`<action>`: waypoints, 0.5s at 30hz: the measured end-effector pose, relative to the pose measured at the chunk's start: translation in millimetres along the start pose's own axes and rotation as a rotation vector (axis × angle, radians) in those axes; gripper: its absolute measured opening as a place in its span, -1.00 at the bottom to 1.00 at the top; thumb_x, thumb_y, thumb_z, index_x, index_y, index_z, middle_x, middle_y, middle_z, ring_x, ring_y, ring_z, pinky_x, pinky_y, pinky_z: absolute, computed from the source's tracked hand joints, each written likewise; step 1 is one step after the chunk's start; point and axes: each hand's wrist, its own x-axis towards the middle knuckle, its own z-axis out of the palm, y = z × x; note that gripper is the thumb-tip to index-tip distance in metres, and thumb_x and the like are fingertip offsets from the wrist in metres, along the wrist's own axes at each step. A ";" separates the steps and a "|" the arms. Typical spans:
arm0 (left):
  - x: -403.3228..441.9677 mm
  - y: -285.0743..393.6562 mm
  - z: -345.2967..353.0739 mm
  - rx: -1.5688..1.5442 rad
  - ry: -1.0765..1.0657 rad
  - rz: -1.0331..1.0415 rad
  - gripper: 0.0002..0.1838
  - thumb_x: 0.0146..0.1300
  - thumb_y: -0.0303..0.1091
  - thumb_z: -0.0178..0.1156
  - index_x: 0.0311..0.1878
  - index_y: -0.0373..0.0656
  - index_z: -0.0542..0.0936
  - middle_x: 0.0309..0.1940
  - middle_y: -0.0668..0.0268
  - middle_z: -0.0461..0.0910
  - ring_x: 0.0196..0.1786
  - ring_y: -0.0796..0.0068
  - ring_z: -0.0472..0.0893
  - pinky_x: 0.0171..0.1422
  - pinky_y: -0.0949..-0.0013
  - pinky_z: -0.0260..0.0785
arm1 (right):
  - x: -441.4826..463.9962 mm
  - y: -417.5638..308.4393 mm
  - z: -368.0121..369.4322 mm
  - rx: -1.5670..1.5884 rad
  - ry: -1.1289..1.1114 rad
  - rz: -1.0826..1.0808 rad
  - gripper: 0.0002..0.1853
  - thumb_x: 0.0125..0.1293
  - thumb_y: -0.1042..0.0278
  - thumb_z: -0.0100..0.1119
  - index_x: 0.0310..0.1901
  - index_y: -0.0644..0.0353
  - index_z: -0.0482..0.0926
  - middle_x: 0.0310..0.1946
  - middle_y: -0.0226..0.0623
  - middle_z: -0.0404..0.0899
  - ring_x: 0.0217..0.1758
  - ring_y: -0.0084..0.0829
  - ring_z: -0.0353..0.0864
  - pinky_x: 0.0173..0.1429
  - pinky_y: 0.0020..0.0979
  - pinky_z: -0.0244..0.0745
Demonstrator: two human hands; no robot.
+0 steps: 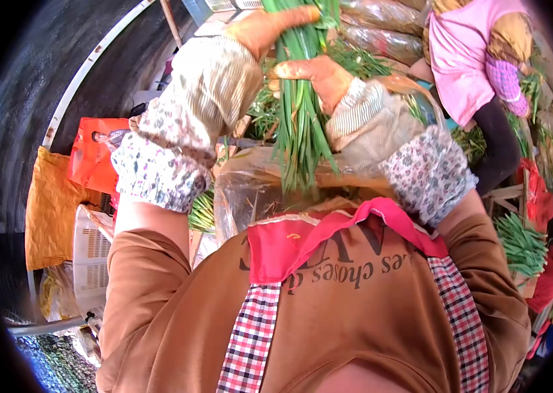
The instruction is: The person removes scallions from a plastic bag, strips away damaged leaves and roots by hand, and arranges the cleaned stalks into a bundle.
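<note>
A bunch of garlic chives (299, 124), long flat green leaves, hangs upright in front of my chest, tips pointing down toward me. My left hand (268, 29), in an orange rubber glove, is closed around its upper part, thumb across the leaves. A little lower, my right hand (321, 77), gloved the same way, is closed on the bunch from the right side. Part of its fingers is hidden behind the leaves. Below the hanging tips lies a clear plastic sheet (244, 187). More loose green leaves (361, 60) lie behind my right hand.
Across from me at the right is a co-worker in a pink apron (463, 59). At the left stand a red bag (96, 160), an orange sack (54, 209) and a white plastic crate (90, 255). Another green bunch (520, 245) lies at the right. Plastic-wrapped bundles (388, 42) lie at the back.
</note>
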 end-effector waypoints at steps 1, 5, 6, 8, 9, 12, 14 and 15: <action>2.7 -10.9 -13.1 0.203 -0.017 0.100 -0.46 0.01 -0.08 0.29 -0.02 -0.27 0.48 -0.22 0.26 0.58 -0.23 0.45 0.57 -0.08 0.37 0.42 | 0.1 0.7 2.5 0.042 0.050 0.025 -0.63 0.09 0.22 0.18 -0.15 0.33 0.52 -0.31 -0.25 0.58 -0.28 -0.44 0.57 -0.21 -0.38 0.51; -50.8 -44.1 -10.6 -0.019 -0.315 -0.019 -0.40 0.09 -0.16 0.23 0.17 -0.16 0.29 0.03 0.30 0.40 0.10 0.47 0.36 0.18 0.38 0.22 | 12.3 17.4 1.8 0.325 0.028 -0.109 -0.67 0.12 0.35 0.16 -0.08 0.32 0.48 -0.25 -0.27 0.57 -0.25 -0.44 0.56 -0.12 -0.41 0.48; -49.8 -75.5 -14.3 0.094 -0.318 -0.006 -0.39 0.07 -0.22 0.26 0.16 -0.19 0.29 0.01 0.31 0.41 0.08 0.48 0.37 0.19 0.36 0.22 | 16.5 18.6 9.4 0.297 0.127 -0.157 -0.70 0.13 0.40 0.15 -0.09 0.31 0.48 -0.26 -0.28 0.57 -0.25 -0.44 0.55 -0.13 -0.42 0.48; -64.3 -100.8 2.8 -0.282 -0.008 -0.088 -0.30 -0.05 -0.38 0.35 0.17 -0.21 0.24 -0.04 0.29 0.45 0.03 0.41 0.43 0.17 0.33 0.24 | 32.4 41.3 8.6 0.357 0.191 -0.198 -0.73 0.12 0.45 0.15 -0.12 0.29 0.49 -0.27 -0.28 0.56 -0.26 -0.45 0.54 -0.13 -0.43 0.48; -66.3 -94.2 7.5 -0.411 0.017 -0.172 -0.26 -0.10 -0.43 0.37 0.18 -0.22 0.23 -0.06 0.28 0.46 0.02 0.39 0.44 0.16 0.32 0.25 | 38.0 52.5 4.5 0.435 0.151 -0.182 -0.74 0.11 0.47 0.17 -0.13 0.28 0.50 -0.27 -0.28 0.56 -0.26 -0.44 0.54 -0.14 -0.43 0.48; -67.2 -104.4 3.2 -0.365 -0.021 -0.132 -0.31 -0.11 -0.49 0.35 0.14 -0.23 0.28 -0.09 0.27 0.49 -0.03 0.38 0.47 0.14 0.32 0.28 | 37.1 56.7 10.9 0.496 0.175 -0.079 -0.72 0.08 0.42 0.22 -0.14 0.25 0.50 -0.26 -0.29 0.56 -0.25 -0.42 0.54 -0.13 -0.40 0.48; -74.9 -102.7 0.6 -0.369 -0.010 -0.253 -0.33 -0.12 -0.51 0.35 0.12 -0.26 0.29 -0.11 0.26 0.50 -0.06 0.38 0.49 0.11 0.31 0.31 | 34.0 63.4 14.9 0.561 0.101 -0.111 -0.70 0.09 0.39 0.22 -0.12 0.26 0.50 -0.25 -0.27 0.56 -0.23 -0.41 0.55 -0.13 -0.37 0.49; -79.1 -100.2 1.5 -0.372 -0.002 -0.319 -0.33 -0.13 -0.52 0.35 0.11 -0.27 0.30 -0.13 0.26 0.51 -0.08 0.37 0.51 0.10 0.31 0.32 | 31.2 67.0 16.1 0.596 0.065 -0.125 -0.69 0.09 0.38 0.23 -0.11 0.26 0.50 -0.24 -0.27 0.56 -0.22 -0.40 0.55 -0.12 -0.36 0.49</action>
